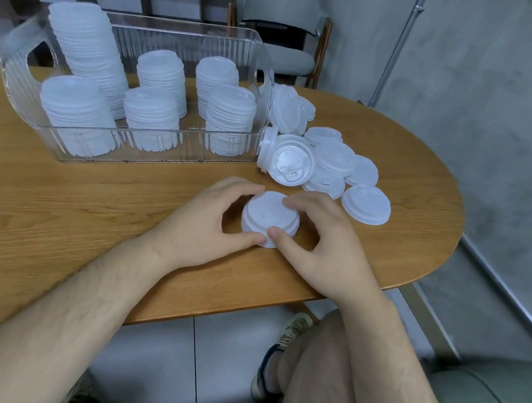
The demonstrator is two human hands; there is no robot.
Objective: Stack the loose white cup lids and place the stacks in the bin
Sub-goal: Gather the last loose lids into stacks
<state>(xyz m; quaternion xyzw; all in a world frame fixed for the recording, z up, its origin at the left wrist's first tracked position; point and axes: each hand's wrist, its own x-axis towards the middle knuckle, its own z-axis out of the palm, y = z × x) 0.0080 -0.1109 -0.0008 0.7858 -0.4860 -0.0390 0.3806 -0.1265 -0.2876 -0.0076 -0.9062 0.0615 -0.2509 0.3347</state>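
White lids in a short stack sit on the wooden table near its front edge. We hold them with both hands: our left hand and right hand curl round the sides, thumbs in front. Just behind lie loose lids. To their left, a clear bin holds six stacks.
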